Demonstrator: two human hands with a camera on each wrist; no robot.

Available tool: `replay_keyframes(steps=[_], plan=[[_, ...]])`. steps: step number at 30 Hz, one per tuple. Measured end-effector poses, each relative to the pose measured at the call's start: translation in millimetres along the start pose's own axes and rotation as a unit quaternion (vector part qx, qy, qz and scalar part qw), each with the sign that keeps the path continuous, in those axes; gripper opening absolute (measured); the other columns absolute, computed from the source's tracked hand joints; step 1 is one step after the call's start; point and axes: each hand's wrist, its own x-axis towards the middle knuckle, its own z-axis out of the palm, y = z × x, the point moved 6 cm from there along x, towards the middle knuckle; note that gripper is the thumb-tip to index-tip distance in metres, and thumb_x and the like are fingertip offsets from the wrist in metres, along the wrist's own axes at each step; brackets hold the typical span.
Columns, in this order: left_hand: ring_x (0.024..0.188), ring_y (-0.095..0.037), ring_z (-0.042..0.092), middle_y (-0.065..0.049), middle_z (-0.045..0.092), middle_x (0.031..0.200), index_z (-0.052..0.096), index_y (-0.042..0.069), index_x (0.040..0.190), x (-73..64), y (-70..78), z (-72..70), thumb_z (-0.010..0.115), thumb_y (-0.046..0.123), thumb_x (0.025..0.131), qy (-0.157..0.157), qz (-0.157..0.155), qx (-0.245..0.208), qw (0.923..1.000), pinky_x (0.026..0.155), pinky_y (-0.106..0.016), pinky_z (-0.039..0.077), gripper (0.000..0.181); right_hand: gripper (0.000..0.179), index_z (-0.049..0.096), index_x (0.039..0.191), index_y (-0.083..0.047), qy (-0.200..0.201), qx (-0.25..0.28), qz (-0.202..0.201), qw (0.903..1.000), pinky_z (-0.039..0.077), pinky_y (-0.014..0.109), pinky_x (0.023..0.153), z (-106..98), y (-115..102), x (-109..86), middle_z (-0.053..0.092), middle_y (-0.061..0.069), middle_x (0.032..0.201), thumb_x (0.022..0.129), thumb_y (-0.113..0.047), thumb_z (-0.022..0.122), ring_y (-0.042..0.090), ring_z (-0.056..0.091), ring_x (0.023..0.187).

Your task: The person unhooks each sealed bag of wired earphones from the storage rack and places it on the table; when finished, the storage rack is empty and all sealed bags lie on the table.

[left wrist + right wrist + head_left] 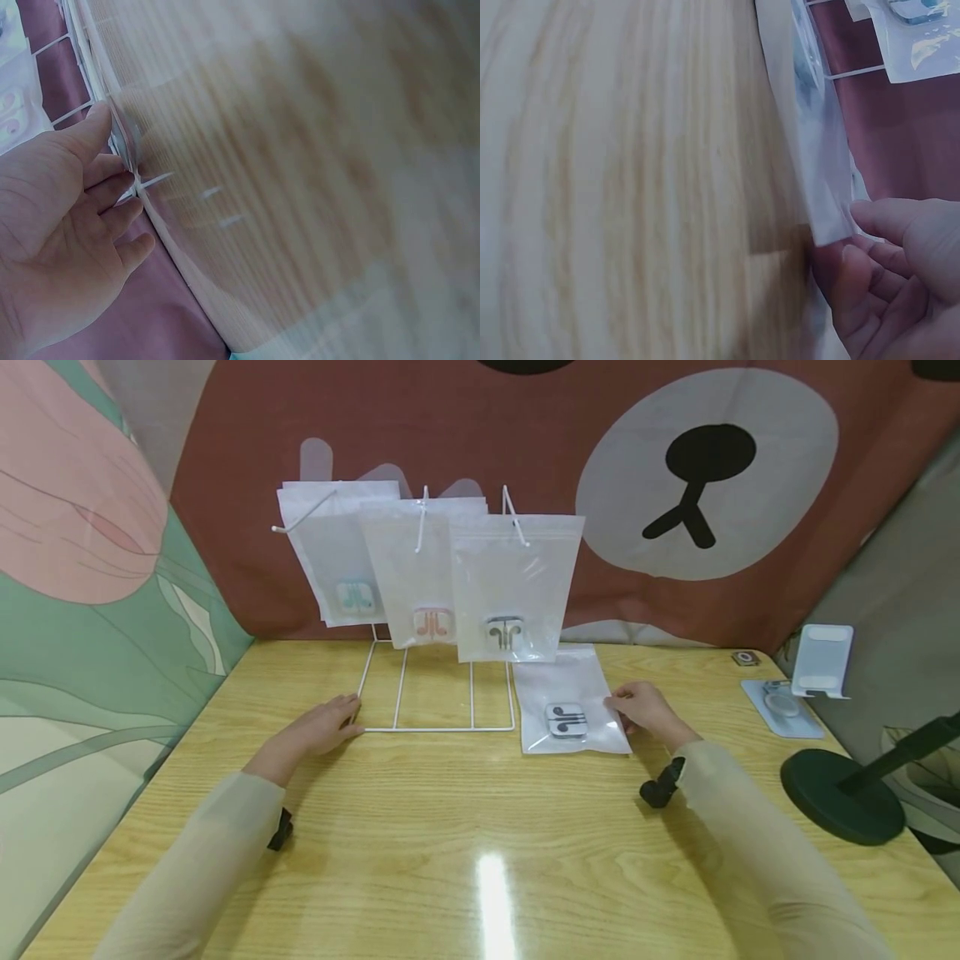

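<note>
My left hand [318, 728] rests at the front left corner of a white wire display rack [438, 729], its thumb and loosely bent fingers touching the wire. In the left wrist view the fingertips [135, 187] lie right at the rack's corner, close over the table. My right hand [648, 710] pinches the right edge of a frosted plastic zip bag [551, 681] lying on the table to the right of the rack. A white case with dark earphones [566, 720] shows inside it. The right thumb [874, 217] is on the bag's edge, fingers underneath.
Bags with blue [356, 597], pink [432, 625] and dark earphones [506, 633] hang from the rack's hooks. At the right stand a phone stand [821, 660], a small square item [746, 657] and a dark round base with a pole [842, 797]. A bear-print cloth [420, 418] hangs behind.
</note>
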Motion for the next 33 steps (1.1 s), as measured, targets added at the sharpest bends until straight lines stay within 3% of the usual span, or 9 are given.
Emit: replay_keyframes(steps=[7,13,20,27,33], plan=[[0.132,-0.044,0.016,-0.03,0.02,0.144,0.024,-0.011,0.14,1.4,-0.5,0.5,0.047,0.023,0.098,0.0,-0.001,0.002,1.0,0.107,-0.054,0.014,0.059,0.033,0.053,0.11,0.011,-0.004,-0.002,-0.024,0.9997,0.053,0.033,0.051,-16.0,-13.7,-4.8,0.061,0.014,0.077,0.095,-0.017,0.05,0.018,0.06,0.058],[0.132,-0.044,0.015,-0.029,0.019,0.144,0.024,-0.01,0.14,0.6,-0.2,0.3,0.047,0.024,0.098,-0.003,-0.007,-0.003,1.0,0.106,-0.055,0.014,0.059,0.035,0.053,0.112,0.011,0.024,-0.01,-0.079,0.9965,0.054,0.032,0.053,-38.7,-53.1,-3.6,0.061,0.023,0.087,0.095,-0.02,0.05,0.023,0.061,0.065],[0.132,-0.043,0.015,-0.029,0.019,0.145,0.023,-0.01,0.141,-0.5,0.6,0.4,0.046,0.024,0.098,-0.003,-0.007,-0.001,1.0,0.106,-0.055,0.014,0.059,0.041,0.053,0.117,0.002,0.06,0.013,-0.12,0.9909,0.055,0.036,0.064,-49.4,-103.1,3.0,0.057,0.016,0.098,0.093,-0.031,0.056,0.024,0.057,0.082],[0.131,-0.045,0.016,-0.031,0.02,0.143,0.024,-0.012,0.14,-0.9,2.6,-0.4,0.047,0.022,0.098,0.004,0.001,0.0,1.0,0.106,-0.056,0.015,0.058,0.055,0.046,0.129,-0.005,0.088,0.089,-0.141,0.9821,0.054,0.033,0.073,-43.7,-141.5,8.9,0.05,0.013,0.119,0.088,-0.04,0.06,0.028,0.051,0.106],[0.131,-0.045,0.016,-0.03,0.02,0.143,0.024,-0.012,0.14,-1.0,2.1,-0.5,0.047,0.023,0.098,0.004,0.001,0.002,1.0,0.106,-0.056,0.015,0.058,0.05,0.048,0.128,-0.007,0.106,0.179,-0.153,0.966,0.054,0.034,0.075,-32.5,-156.9,13.7,0.053,0.011,0.118,0.088,-0.034,0.062,0.026,0.055,0.102]])
